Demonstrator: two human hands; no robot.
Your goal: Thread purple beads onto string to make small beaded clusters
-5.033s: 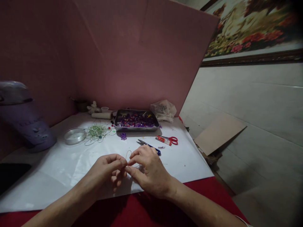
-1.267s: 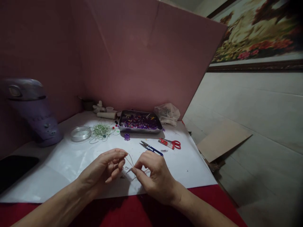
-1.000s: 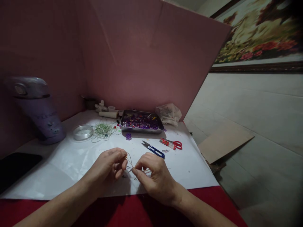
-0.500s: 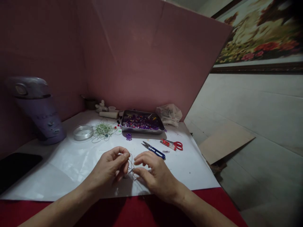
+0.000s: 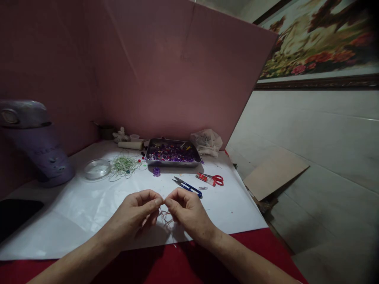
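My left hand [image 5: 138, 209] and my right hand [image 5: 191, 213] meet fingertip to fingertip over the front of the white sheet. Each is closed in a pinch on a thin light-brown cord [image 5: 166, 219]; its loose ends dangle in a small tangle below the fingers. The exact spot between the fingertips is hidden. Just beyond my right hand lie blue thread snips [image 5: 189, 188] with their blades pointing left. A purple beaded piece [image 5: 156, 172] sits farther back, near a metal tray [image 5: 174, 163] of mostly purple beads.
Red-handled scissors [image 5: 218, 180] and a small safety pin [image 5: 203, 188] lie right of the snips. Left are a tangle of green cord [image 5: 123, 166], a clear round dish [image 5: 97, 169], a purple tumbler [image 5: 44, 154] and a dark flat object [image 5: 19, 215]. A plastic bag [image 5: 206, 142] stands behind.
My right hand, which was pulling the cord apart from the left, has come in until both hands' fingertips touch. The cord's open loop between the hands is no longer visible. The view shifts slightly.
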